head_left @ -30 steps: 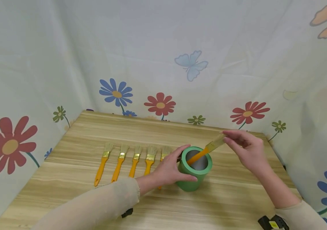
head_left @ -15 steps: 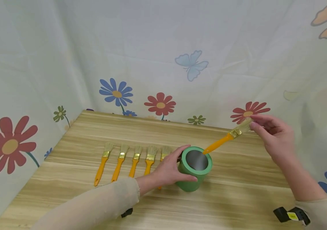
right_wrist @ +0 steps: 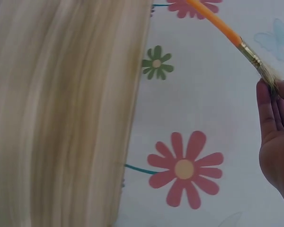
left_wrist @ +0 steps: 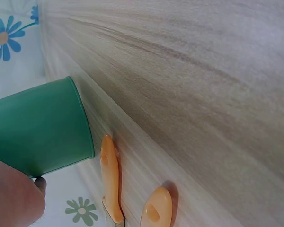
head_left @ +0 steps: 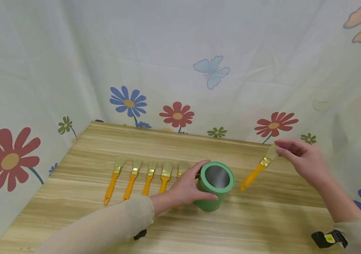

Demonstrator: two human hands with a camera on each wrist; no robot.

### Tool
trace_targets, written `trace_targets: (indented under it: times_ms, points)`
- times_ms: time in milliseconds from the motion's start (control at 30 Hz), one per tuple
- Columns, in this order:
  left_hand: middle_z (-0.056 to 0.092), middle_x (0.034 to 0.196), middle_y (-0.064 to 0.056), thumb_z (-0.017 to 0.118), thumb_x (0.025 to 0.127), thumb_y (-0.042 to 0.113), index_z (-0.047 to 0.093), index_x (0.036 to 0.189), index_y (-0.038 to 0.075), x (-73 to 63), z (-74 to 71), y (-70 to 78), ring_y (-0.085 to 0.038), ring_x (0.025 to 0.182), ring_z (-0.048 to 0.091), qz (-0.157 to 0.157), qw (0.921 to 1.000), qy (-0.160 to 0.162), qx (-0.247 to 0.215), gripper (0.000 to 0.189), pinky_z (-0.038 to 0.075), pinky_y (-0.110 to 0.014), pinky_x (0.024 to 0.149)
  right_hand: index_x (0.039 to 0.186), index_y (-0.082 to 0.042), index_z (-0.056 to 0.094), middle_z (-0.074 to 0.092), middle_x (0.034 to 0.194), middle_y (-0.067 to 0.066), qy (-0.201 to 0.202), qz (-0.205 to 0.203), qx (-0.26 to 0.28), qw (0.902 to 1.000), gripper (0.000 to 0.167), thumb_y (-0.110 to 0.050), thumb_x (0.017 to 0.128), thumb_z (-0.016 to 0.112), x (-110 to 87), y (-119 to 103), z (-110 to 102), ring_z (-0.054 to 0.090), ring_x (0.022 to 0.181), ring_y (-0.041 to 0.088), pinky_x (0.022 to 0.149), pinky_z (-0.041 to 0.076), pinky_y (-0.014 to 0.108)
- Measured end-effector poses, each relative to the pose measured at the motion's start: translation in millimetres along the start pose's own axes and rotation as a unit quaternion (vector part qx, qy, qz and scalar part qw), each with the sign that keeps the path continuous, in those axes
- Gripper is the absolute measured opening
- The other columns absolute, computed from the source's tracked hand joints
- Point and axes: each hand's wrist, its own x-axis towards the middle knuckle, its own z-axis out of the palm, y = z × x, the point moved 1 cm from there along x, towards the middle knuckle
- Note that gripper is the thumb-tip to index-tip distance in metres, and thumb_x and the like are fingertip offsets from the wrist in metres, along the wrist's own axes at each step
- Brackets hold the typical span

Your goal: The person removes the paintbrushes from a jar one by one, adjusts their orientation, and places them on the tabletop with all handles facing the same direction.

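Note:
My left hand (head_left: 185, 188) grips a green can (head_left: 210, 201) from its left side, thumb along the front; the can's grey inside looks bare from above. To the right of the can, my right hand (head_left: 307, 160) pinches a paintbrush (head_left: 255, 174) by its bristle tips, the orange handle slanting down to the left. In the right wrist view the same paintbrush (right_wrist: 225, 29) hangs from the fingertips. The green can (left_wrist: 42, 127) fills the left side of the left wrist view, with part of the left hand (left_wrist: 14, 196) below it.
Several orange-handled paintbrushes (head_left: 112, 183) lie in a row on the wooden table (head_left: 82, 169), left of the can, bristles away from me. The left forearm covers some handles. A flowered white curtain (head_left: 155, 46) stands behind the table and at both sides.
My right hand has pulled the paintbrush up out of the can and carried it right, then lowered it beside the can. The left hand and can have stayed put.

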Motion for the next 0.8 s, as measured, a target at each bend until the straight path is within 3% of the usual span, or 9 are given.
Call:
trace_targets:
  times_ms: [167,433,800]
  points:
    - [0.055,0.155,0.002,0.098,0.078,0.043,0.036,0.164,0.033,0.4,-0.4,-0.1,-0.023,0.139,0.057,0.001,1.0,-0.001,-0.002,0.107,0.048,-0.047,0.117,0.13,-0.001,0.072,0.078,0.109,-0.005,-0.066,-0.01,0.007,0.9977,0.029,-0.014,0.104,0.073,-1.1,9,15,0.072,0.09,0.003,0.079,0.058,0.014]
    - [0.055,0.155,0.004,0.098,0.078,0.043,0.036,0.164,0.034,0.3,-0.8,-0.5,-0.019,0.138,0.056,-0.003,1.0,-0.002,-0.001,0.107,0.047,-0.045,0.117,0.129,0.001,0.073,0.077,0.117,0.017,-0.118,-0.023,0.017,0.9926,0.029,-0.01,0.103,0.073,0.5,22,40,0.073,0.093,0.006,0.08,0.06,0.018]
    - [0.054,0.155,0.004,0.098,0.078,0.042,0.035,0.165,0.028,0.6,0.2,-0.5,-0.02,0.138,0.056,0.004,1.0,0.0,0.001,0.108,0.048,-0.045,0.117,0.12,0.001,0.076,0.079,0.112,0.015,-0.119,-0.067,-0.038,0.9899,0.022,0.0,0.099,0.074,10.7,36,73,0.074,0.09,0.013,0.08,0.059,0.017]
